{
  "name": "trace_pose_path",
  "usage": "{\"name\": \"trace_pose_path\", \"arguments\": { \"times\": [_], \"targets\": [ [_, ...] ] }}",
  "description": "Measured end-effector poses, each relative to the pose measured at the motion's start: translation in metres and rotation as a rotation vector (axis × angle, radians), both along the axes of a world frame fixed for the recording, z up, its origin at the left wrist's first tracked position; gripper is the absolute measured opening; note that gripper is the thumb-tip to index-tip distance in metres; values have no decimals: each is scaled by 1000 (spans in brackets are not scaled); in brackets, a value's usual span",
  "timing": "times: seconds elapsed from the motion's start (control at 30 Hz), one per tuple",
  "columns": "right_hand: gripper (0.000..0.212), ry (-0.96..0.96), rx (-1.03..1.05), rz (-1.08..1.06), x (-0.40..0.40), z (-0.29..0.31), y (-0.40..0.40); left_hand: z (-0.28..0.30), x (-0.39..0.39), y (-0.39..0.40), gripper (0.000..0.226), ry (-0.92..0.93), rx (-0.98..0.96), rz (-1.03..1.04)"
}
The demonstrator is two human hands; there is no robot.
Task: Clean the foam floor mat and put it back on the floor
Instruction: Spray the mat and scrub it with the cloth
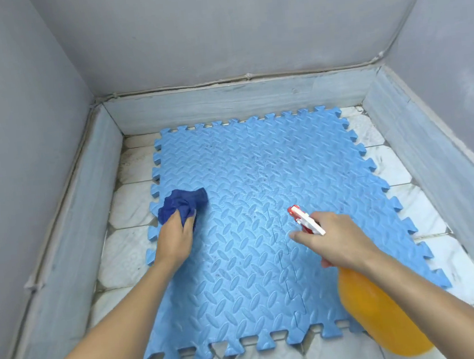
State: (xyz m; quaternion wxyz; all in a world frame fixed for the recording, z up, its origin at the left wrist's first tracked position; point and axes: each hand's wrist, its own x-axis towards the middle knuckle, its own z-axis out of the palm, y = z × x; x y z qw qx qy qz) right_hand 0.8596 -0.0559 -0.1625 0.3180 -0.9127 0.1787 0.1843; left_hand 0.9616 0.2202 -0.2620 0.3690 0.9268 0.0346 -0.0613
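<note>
Here the left hand (174, 238) fingers bunch a blue cloth (182, 204) onto the foam mat (253, 265); right hand (339, 241) fingers grip a spray bottle (375, 311).

Light-blue foam floor mat (265, 235), leaf-embossed; on it, dark-blue crumpled cloth (182, 204); orange plastic spray bottle (375, 311), red-white nozzle.

Spray bottle (381, 313) neck hidden by right hand (338, 238); cloth (183, 205) perhaps motion-blurred.

both bare arms reach forward; left hand (174, 238) clenched (knuckles up), right hand (336, 242) curled, forefinger extended.
</note>
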Motion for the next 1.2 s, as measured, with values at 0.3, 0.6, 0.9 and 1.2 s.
{"name": "trace_pose_path", "arguments": {
  "times": [0.3, 0.6, 0.9, 1.2],
  "targets": [
    [36, 106, -104, 545, -48, -19, 52, 2, 14, 12, 28, 74, -7, -38],
    [32, 43, -26, 531, -80, -22, 42, -4, 9, 3, 34, 74, 47, -86],
    [38, 40, 65, 17, -117, -19, -8, -18, 5, -46, 57, -24, 219, -210],
    [29, 2, 52, -407, -156, -2, -62, -34, 1, -97, 59, -133, 339, -402]
  ]
}}
